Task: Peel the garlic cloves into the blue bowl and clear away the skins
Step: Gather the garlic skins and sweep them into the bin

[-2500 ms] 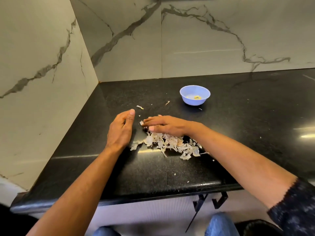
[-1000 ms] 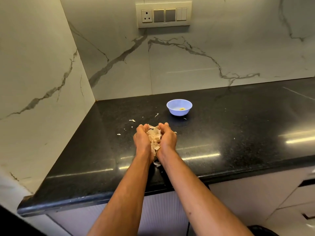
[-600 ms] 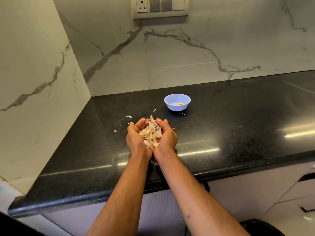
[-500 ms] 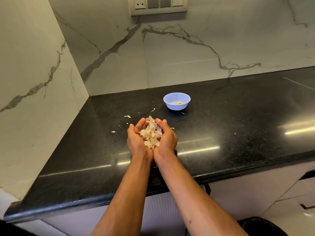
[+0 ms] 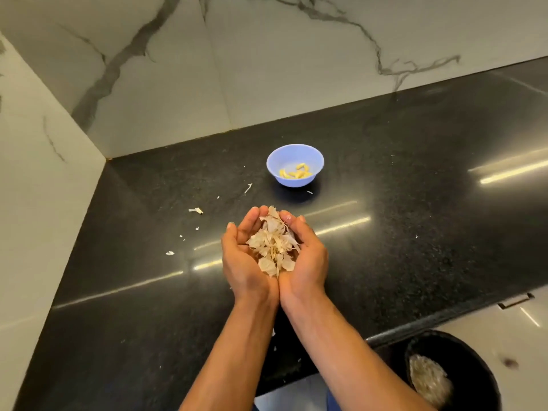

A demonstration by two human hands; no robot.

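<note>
Nearest you, low on the right and below the worktop edge, stands a dark bin with something pale already in it; I cannot tell what. It looks like where this load belongs, and it sits well to the right of your hands, so the carry goes sideways over the edge and down.

Your left hand and right hand are cupped palm-up, pressed together at the heels, holding a loose heap of skins above the worktop. The fingers curl up around the heap but do not close over it, and some skins stand higher than the fingertips at the far end.

That is the risk. The skins look papery and light, so a quick swing toward the bin could lift the top ones off. If the heels of your hands part, the lower ones may sift through onto the worktop or the floor. Tipping too early, before you are over the bin, would drop them down the cabinet front.

Further out, scraps lie scattered on the left of the worktop, with a few specks near the front edge. They need another pass, so the clearing is not finished.

Farthest, the bowl sits upright with peeled cloves inside, well apart from your hands.
</note>
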